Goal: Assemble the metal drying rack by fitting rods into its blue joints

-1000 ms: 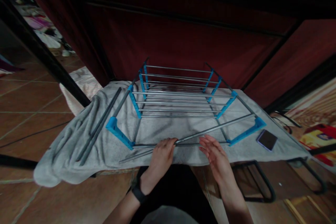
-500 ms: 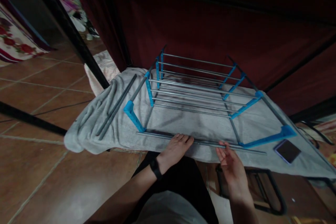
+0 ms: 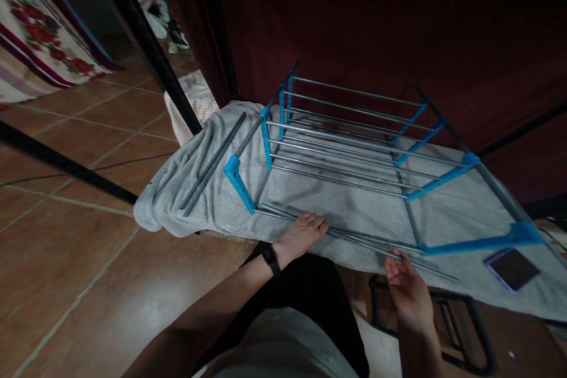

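- the loose metal rod (image 3: 354, 235) lies along the near edge of the grey towel (image 3: 195, 212), just beside the blue-jointed rack (image 3: 354, 153).
- left hand (image 3: 301, 234) rests flat on it, fingers spread.
- right hand (image 3: 410, 283) cups its far part loosely; it could roll off the edge.
- the phone (image 3: 511, 267) lies near that end, and a swing might knock it.

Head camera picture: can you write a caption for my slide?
Two hands, left hand and right hand, on a loose metal rod beside a blue-and-grey rack lying on a grey towel.
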`<state>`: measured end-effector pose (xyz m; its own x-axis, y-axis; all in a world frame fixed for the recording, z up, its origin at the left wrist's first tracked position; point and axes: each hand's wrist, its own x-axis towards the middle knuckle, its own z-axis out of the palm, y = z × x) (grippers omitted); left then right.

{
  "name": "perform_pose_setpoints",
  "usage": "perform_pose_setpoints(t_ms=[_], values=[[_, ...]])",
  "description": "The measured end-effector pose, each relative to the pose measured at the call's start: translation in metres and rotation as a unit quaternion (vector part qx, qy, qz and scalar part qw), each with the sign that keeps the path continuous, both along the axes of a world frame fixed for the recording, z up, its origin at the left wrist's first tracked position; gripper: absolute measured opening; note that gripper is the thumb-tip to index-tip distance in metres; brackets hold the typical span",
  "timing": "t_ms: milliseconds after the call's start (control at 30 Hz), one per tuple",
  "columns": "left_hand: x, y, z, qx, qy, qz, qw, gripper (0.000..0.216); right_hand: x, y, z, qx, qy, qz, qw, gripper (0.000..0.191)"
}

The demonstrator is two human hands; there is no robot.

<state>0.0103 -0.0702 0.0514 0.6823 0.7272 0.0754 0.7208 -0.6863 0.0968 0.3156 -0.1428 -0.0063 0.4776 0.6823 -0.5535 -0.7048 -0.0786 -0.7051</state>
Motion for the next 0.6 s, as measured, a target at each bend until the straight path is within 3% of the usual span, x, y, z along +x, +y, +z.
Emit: perform_pose_setpoints(t_ms=[267,600], values=[[-0.001,0.002,-0.010,0.003,0.021,-0.008,1.000,0.041,0.002,0.003,-0.004,-0.022,0.047,-0.005,0.999,0.015],[-0.010,-0.007,-0.012,-0.037,-0.003,0.029,0.999,0.055,0.020,0.005,-0.020,0.023,-0.013,-0.042,0.999,0.006]])
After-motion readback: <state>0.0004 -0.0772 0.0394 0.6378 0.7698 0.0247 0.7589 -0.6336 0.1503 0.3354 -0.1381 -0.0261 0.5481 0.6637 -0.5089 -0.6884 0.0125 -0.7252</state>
